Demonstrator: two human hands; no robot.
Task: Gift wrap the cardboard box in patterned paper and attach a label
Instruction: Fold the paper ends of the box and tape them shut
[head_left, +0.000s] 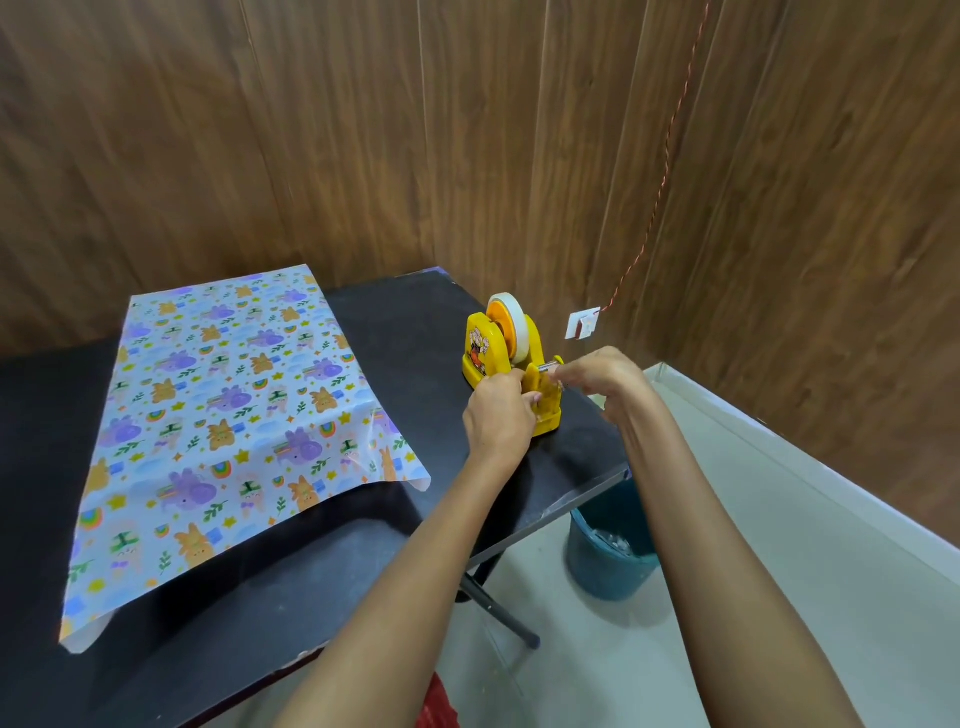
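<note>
While a scrap of red fabric (436, 701) shows at the bottom edge, two bare forearms reach forward over the right end of a black rectangular table (363, 545). Below that end stand a dark folding table leg (498, 608) and a round blue plastic bucket (608, 566), partly hidden by the right forearm.

To the left, a sheet of pale patterned wrapping paper (234, 415) with purple and orange cartoon animals lies flat on the table, its near corner hanging over the edge.

Farther right, the left hand (496, 418) curls around the front of a yellow plastic tape dispenser (480, 348). The right hand (597, 376) brings its fingertips together at the cutter, which both hands cover; whether they hold tape cannot be told. A white tape roll (514, 327) sits on top.

Behind, a white wall socket (583, 325) and twisted orange cord (660, 202) hang on brown wood panelling (311, 130).
</note>
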